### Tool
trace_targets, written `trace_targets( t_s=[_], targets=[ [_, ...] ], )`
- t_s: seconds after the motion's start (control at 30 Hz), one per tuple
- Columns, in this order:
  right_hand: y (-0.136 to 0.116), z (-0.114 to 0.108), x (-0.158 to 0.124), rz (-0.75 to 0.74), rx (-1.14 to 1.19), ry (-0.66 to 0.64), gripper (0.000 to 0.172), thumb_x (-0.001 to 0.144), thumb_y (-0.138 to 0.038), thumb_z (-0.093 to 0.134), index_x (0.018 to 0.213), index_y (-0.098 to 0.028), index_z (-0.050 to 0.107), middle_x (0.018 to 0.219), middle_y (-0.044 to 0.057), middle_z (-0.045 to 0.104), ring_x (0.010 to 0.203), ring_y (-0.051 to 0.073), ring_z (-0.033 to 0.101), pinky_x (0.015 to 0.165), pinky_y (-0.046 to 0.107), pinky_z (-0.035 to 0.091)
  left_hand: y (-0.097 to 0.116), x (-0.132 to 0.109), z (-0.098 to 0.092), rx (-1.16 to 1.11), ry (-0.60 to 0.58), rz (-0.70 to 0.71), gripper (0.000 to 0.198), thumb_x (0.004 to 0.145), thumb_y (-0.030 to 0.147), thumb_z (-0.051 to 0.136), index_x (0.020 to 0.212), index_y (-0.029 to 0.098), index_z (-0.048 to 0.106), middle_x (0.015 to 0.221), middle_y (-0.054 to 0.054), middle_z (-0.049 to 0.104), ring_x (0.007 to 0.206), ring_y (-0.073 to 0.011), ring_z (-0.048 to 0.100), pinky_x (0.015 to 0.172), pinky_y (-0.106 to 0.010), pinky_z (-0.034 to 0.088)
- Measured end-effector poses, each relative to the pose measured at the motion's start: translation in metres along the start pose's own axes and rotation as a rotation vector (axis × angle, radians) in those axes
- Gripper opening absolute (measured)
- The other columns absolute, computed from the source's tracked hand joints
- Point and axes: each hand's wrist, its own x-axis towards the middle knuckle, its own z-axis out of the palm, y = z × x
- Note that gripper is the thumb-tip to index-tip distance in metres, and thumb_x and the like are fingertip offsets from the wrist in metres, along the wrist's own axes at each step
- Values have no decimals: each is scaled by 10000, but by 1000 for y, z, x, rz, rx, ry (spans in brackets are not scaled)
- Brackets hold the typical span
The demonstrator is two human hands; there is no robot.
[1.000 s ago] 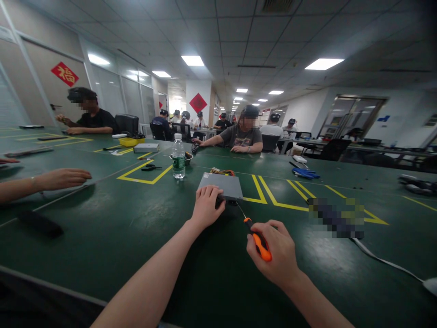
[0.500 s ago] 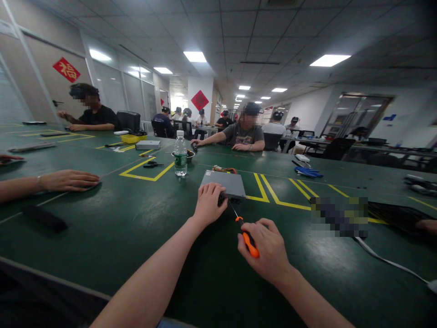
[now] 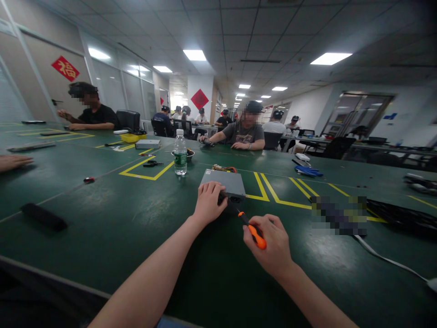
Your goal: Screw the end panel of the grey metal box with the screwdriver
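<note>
A grey metal computer power supply [image 3: 230, 180] lies on the green table, with colored wires bunched at its far side and a socket in its near face. My left hand [image 3: 210, 203] grips its near left corner, fingers over the top and thumb at the near face. My right hand [image 3: 273, 241] is closed around a screwdriver [image 3: 256, 236] with an orange and black handle. The shaft points up and left toward the near face. Its tip is hard to see against the dark background, so I cannot tell whether it touches.
Beyond the power supply stand a water bottle [image 3: 180, 153] and a bowl [image 3: 190, 155]. A black object [image 3: 44, 217] and a small red item [image 3: 89, 180] lie to the left. Blue gloves [image 3: 308, 171] lie at the right. Another person's hand [image 3: 15, 162] rests at the left edge.
My right hand and the screwdriver have shifted slightly right, back from the power supply. A co-worker's hand at the left has withdrawn, uncovering the red item. The person opposite has moved a dark object.
</note>
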Motion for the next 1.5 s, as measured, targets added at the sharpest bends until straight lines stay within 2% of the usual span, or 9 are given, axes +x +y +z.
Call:
trace_targets(
  t_s=[0.13, 0.23, 0.7, 0.87, 1.0, 1.1, 1.2, 1.37, 1.5],
  targets=[
    [0, -1, 1, 49, 25, 25, 48, 822, -222, 501, 810, -198, 462, 653, -10, 558, 580, 133, 518, 642, 296, 401, 0, 0, 1, 10, -2, 4, 289, 750, 275, 565, 1030, 223, 516, 1092, -53, 542, 1078, -227, 449, 942, -395, 300],
    [0, -1, 0, 10, 19, 5, 54, 810, -221, 512, 813, -192, 466, 654, -10, 554, 573, 129, 507, 632, 293, 399, 0, 0, 1, 12, -1, 10, 283, 753, 270, 561, 1028, 222, 515, 1098, -52, 540, 1085, -225, 446, 948, -394, 295],
    [0, 1, -2, -51, -18, -35, 58, 813, -208, 510, 845, -169, 481, 695, 5, 581, 575, 120, 508, 699, 318, 391, 1, 0, 0, 10, 1, 6, 272, 755, 274, 562, 1018, 226, 514, 1105, -56, 544, 1086, -230, 451, 950, -401, 298],
    [-13, 1, -1, -124, -89, -155, 94, 809, -176, 468, 797, -178, 561, 674, 16, 528, 631, 144, 468, 707, 323, 368, 1, 0, -1, 1, 5, 6, 276, 750, 264, 564, 1019, 228, 513, 1099, -55, 543, 1083, -230, 449, 946, -402, 301],
    [-18, -1, 0, -84, -76, -218, 141, 800, -215, 460, 785, -181, 596, 705, 41, 512, 678, 169, 452, 694, 329, 353, 2, 0, -1, 7, 10, 9, 280, 747, 266, 572, 1016, 221, 511, 1094, -52, 545, 1075, -223, 450, 942, -391, 305],
    [-17, -2, 0, -33, -36, -213, 209, 838, -297, 433, 870, -161, 589, 737, 50, 555, 681, 172, 486, 712, 339, 355, 2, -1, -1, 6, 13, 3, 239, 781, 283, 539, 1012, 224, 519, 1096, -51, 548, 1076, -220, 452, 943, -392, 303],
    [-15, -1, -2, -9, -12, -148, 228, 861, -276, 415, 978, -130, 545, 730, 37, 593, 619, 146, 512, 718, 326, 363, 2, -1, 0, 3, 19, -3, 188, 833, 270, 467, 1006, 223, 527, 1100, -52, 554, 1072, -211, 459, 944, -389, 301],
    [-18, -1, -3, -83, -44, -224, 119, 788, -200, 460, 812, -173, 574, 697, 29, 538, 644, 156, 482, 696, 320, 361, 3, -1, 0, 4, 40, -3, 174, 865, 235, 415, 999, 224, 526, 1089, -44, 566, 1062, -189, 473, 946, -371, 299],
    [-20, -3, -1, -99, -47, -251, 136, 809, -260, 477, 818, -189, 593, 713, 35, 524, 679, 169, 468, 684, 320, 351, 2, -2, 1, 11, 50, 3, 174, 872, 230, 404, 998, 217, 522, 1130, -45, 559, 1094, -182, 465, 963, -362, 294]
  ],
)
